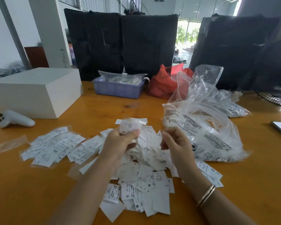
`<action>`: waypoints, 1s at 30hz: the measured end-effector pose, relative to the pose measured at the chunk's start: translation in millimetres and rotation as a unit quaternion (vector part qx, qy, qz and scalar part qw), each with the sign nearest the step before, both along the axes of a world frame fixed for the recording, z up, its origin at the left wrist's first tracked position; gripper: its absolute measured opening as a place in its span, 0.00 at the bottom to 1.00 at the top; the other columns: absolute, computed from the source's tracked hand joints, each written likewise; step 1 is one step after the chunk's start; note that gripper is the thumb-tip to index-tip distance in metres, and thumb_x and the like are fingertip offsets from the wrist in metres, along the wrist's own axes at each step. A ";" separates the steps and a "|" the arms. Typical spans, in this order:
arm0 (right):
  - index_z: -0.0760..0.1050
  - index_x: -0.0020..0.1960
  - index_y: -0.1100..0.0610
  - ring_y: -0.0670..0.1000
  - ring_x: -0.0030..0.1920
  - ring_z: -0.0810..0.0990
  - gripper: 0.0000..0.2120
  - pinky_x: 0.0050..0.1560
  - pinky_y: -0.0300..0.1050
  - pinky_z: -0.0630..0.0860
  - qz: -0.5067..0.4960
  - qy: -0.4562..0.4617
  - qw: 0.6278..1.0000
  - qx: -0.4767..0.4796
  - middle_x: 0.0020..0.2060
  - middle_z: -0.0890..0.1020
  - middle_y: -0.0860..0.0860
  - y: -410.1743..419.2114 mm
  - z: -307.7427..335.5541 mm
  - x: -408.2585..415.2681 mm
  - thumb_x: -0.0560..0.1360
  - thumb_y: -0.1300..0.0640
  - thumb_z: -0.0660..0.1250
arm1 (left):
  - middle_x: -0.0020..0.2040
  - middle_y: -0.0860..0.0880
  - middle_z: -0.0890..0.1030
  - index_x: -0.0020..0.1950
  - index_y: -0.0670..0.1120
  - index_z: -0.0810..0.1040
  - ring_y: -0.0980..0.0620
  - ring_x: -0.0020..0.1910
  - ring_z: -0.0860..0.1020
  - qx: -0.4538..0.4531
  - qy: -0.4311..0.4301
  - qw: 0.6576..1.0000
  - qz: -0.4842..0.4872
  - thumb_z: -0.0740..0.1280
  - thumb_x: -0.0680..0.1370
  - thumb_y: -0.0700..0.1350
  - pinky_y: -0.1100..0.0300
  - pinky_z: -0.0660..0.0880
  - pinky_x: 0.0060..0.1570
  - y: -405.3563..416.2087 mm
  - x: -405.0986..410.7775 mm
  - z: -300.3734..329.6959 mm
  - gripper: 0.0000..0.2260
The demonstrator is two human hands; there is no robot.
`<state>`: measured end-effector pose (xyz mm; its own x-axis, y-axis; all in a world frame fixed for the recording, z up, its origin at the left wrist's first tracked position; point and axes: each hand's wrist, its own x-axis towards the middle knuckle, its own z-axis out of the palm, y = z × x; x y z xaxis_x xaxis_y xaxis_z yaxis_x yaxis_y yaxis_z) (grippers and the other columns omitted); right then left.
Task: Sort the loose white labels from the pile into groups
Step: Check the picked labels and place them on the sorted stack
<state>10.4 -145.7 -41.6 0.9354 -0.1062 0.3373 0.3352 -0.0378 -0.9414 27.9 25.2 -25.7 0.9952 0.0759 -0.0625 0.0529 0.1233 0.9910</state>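
Both forearms are bare — no sleeves in view — and the right wrist wears a thin gold-coloured bangle.

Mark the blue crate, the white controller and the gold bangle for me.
blue crate (118, 90): head view, on its front wall.
white controller (15, 120): head view, on the middle of its body, left on the table.
gold bangle (206, 196): head view, on the band across the right wrist.

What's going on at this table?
A person is sorting white labels on an orange table. The left hand grips a blurred bunch of labels above the main pile; the right hand is curled beside it. A separate group lies to the left.
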 end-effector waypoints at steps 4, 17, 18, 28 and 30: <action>0.73 0.43 0.51 0.41 0.33 0.75 0.02 0.35 0.32 0.75 -0.188 -0.123 0.967 -0.120 0.35 0.78 0.46 -23.8 18.5 10.1 0.74 0.56 0.62 | 0.46 0.45 0.80 0.50 0.42 0.74 0.51 0.43 0.81 -0.018 0.034 0.991 0.129 0.72 0.72 0.42 0.63 0.78 0.33 34.5 11.1 5.3 0.11; 0.68 0.37 0.56 0.56 0.36 0.71 0.10 0.39 0.46 0.62 -0.289 0.138 0.754 -0.574 0.37 0.77 0.55 -94.4 0.1 41.0 0.75 0.64 0.57 | 0.65 0.42 0.74 0.71 0.46 0.60 0.41 0.59 0.74 0.491 0.102 0.856 0.123 0.75 0.69 0.48 0.46 0.73 0.54 78.3 27.4 -16.6 0.35; 0.72 0.39 0.56 0.56 0.37 0.72 0.09 0.39 0.46 0.62 -0.295 0.131 0.756 -0.569 0.37 0.77 0.55 -95.8 -0.8 42.2 0.75 0.65 0.57 | 0.67 0.42 0.71 0.71 0.46 0.60 0.40 0.62 0.71 0.527 0.102 0.833 0.135 0.74 0.69 0.51 0.44 0.71 0.57 77.9 27.2 -16.5 0.36; 0.82 0.49 0.58 0.57 0.48 0.75 0.08 0.53 0.49 0.65 -0.341 0.000 0.824 -0.453 0.43 0.83 0.55 -92.6 -0.1 36.3 0.75 0.64 0.65 | 0.58 0.50 0.79 0.59 0.48 0.78 0.50 0.60 0.72 0.550 -0.292 0.779 0.071 0.65 0.76 0.46 0.60 0.65 0.59 22.4 10.6 -10.0 0.12; 0.82 0.51 0.55 0.56 0.48 0.76 0.09 0.54 0.48 0.61 -0.357 -0.035 0.818 -0.450 0.40 0.84 0.53 -90.1 0.5 34.4 0.75 0.63 0.65 | 0.55 0.54 0.80 0.56 0.50 0.79 0.55 0.58 0.72 0.534 -0.334 0.777 -0.014 0.65 0.77 0.46 0.60 0.66 0.60 11.2 6.3 -13.8 0.09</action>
<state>44.9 -235.8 -41.1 0.7191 -0.2957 0.6288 -0.0227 -0.9144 -0.4041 34.3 36.4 -39.5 0.7811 -0.2924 0.5518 -0.5285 -0.7802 0.3347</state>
